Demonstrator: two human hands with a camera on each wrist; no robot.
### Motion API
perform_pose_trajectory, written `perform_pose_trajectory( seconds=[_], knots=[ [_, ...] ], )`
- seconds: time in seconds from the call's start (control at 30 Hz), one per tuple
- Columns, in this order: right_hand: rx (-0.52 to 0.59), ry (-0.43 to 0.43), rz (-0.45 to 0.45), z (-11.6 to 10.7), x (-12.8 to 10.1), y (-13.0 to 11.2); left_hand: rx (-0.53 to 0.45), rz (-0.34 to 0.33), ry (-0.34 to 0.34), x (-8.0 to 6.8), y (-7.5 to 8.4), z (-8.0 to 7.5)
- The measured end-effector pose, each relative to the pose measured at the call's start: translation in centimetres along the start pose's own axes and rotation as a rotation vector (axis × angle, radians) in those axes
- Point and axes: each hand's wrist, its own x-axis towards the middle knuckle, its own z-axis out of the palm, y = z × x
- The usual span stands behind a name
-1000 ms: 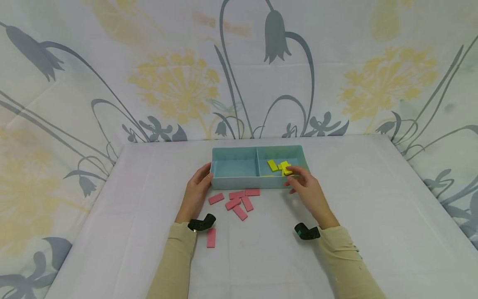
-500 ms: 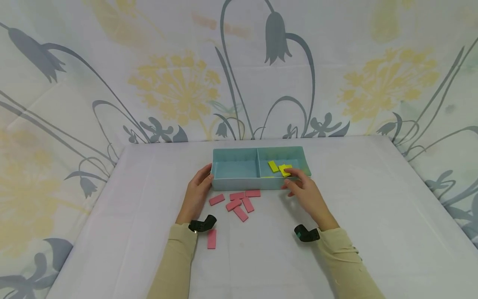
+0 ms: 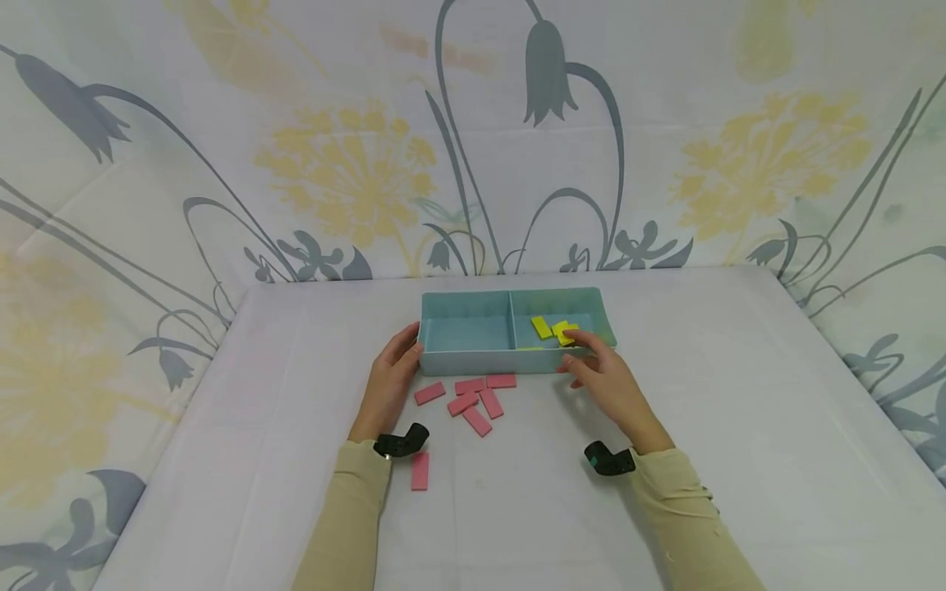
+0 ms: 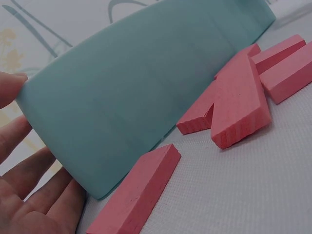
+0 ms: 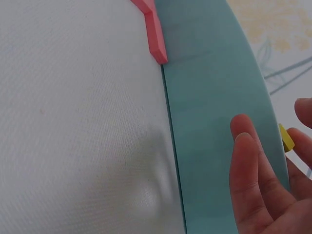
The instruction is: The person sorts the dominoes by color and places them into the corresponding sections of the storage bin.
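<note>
head view: the blue-green tray [image 3: 473, 363] sits on the white cloth [image 3: 517, 509], with the left hand [image 3: 387, 379] at its left end and the right hand [image 3: 609, 386] at its near wall, toward its right corner. the left thumb touches the tray's near left corner, while the other left fingers lie fairly straight along the end wall, slightly apart. the right fingers are bent and partly spread, some outside the near wall, others over the rim against one yellow piece [image 5: 286, 139]; whether they clamp it i cannot tell. more yellow pieces [image 3: 542, 327] lie in the tray's right compartment, some overlapping, and seven pink pieces [image 3: 477, 420] lie on the cloth in front of the tray's left half. the likeliest slip, i judge, is at the rim: with a weak hold, the yellow piece could catch there and drop outside the tray, or skid off the loose heap. a push from the right hand on the near wall might swing the tray, as the left hand seems only a light brace. if the tray slides nearer the person, it could shove the pink pieces just beside it and unseat the tilted pink piece [image 4: 241, 100] propped on another. no brand, label or writing can be read on the tray, the pieces or the black wrist mounts [image 3: 402, 441].
</note>
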Motion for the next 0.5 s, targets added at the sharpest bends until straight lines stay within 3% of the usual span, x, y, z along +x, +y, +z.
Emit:
perform_pose_trajectory(
  seconds=[0.27,0.5],
  knots=[
    [0.003,-0.003,0.009,0.0,0.0,-0.1,0.01,-0.007,0.02,0.6,-1.4,-0.6],
    [-0.011,-0.002,0.003,-0.1,0.0,-0.3,0.016,-0.002,0.024,0.7,-1.6,-0.7]
  ],
)
